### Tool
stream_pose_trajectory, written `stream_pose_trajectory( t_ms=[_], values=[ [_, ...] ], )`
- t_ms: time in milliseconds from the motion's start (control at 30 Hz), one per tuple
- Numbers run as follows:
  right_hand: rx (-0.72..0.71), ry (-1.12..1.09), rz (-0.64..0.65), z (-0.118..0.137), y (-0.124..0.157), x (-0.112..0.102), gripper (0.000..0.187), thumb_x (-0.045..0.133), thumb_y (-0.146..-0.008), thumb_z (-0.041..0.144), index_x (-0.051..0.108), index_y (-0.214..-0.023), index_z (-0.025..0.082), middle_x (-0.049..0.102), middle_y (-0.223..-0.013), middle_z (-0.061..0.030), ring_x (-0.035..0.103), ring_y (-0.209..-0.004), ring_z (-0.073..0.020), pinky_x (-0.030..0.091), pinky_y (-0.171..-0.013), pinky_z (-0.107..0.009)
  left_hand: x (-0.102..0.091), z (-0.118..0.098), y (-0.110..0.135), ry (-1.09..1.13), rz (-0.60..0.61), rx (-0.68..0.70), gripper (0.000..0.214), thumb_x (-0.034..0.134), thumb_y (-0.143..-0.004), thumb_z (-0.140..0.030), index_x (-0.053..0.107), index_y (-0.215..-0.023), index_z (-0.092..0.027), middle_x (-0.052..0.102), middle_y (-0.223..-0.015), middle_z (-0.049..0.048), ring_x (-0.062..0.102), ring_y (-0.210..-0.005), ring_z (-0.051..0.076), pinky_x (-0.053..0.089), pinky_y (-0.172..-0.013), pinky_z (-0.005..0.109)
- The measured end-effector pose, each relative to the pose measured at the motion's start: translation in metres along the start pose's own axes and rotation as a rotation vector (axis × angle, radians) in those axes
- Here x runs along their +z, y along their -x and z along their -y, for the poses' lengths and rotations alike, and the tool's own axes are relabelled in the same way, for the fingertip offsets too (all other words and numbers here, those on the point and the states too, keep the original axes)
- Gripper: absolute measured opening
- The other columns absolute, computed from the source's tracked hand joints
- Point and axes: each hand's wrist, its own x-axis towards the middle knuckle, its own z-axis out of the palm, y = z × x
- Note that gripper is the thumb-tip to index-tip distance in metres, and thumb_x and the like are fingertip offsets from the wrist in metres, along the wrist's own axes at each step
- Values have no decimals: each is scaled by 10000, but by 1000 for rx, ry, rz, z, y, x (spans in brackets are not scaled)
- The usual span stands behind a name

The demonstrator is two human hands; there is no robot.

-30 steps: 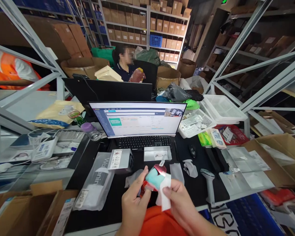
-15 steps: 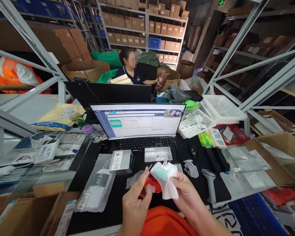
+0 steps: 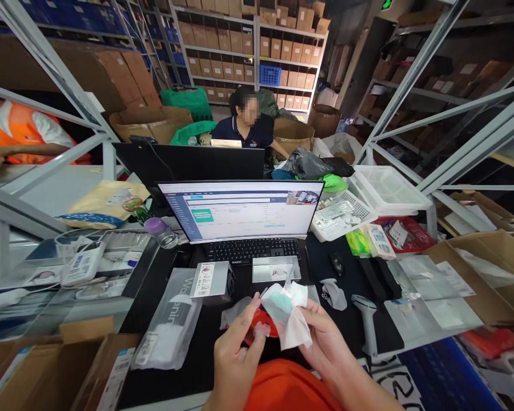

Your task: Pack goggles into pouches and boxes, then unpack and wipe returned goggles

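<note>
In front of my body, my right hand grips a crumpled white cloth-like wrapping with a pale teal item showing in its folds. My left hand is beside it, thumb and index finger curled around a small clear pinkish piece. Directly behind those fingers is a red object, partly hidden, so its kind is unclear. Just beyond the hands, an open white box lies on the black mat. A grey box with a label stands left of it.
A monitor stands behind a keyboard. On the right are a mouse, a barcode scanner and white baskets. A frosted plastic bag lies left. Beyond the monitors sits a person in a dark shirt.
My hands and the white wrapping have shifted only slightly. The person behind the monitors has moved right, and their raised arm is lower. At far left, the person in orange has shifted.
</note>
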Motion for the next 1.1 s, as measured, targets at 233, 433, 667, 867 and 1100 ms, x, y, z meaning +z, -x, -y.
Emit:
stream_pose_trajectory(
  t_ms=[233,433,667,867,1100],
  values=[
    [-62,198,215,-30,6,-11,320,824,-712,413,791,-835,119,712,-696,-59,562,-599,-144,419,-589,-253,-2,5,0,-10,-11,-140,438,576,-850,-120,655,-1268,-220,722,-1245,40,710,-1089,203,578,-967,304],
    [20,29,153,-2,-2,4,361,876,-618,243,780,-960,176,772,-906,-79,684,-799,-199,506,-783,-309,-4,3,3,-29,-28,-10,434,588,-868,-115,646,-1287,-212,728,-1230,69,723,-1054,193,593,-924,270],
    [-48,242,237,-33,0,-4,352,811,-759,450,786,-945,152,764,-821,-92,680,-733,-223,508,-722,-344,-6,2,3,-68,-27,-5,496,570,-824,-68,649,-1290,-217,723,-1243,50,727,-1050,191,597,-882,226],
    [-12,54,117,-18,-9,-2,337,848,-723,422,789,-943,173,763,-817,-77,648,-656,-174,501,-688,-306,-5,1,2,-94,-45,151,515,580,-850,-60,622,-1332,-237,718,-1250,54,723,-1063,189,567,-958,246],
    [-123,347,171,-42,-2,-7,273,865,-707,388,788,-805,145,728,-662,-46,587,-589,-130,441,-594,-236,-5,3,4,-50,-27,161,489,605,-891,-122,586,-1365,-243,721,-1243,75,740,-1016,194,601,-883,238]
  ],
)
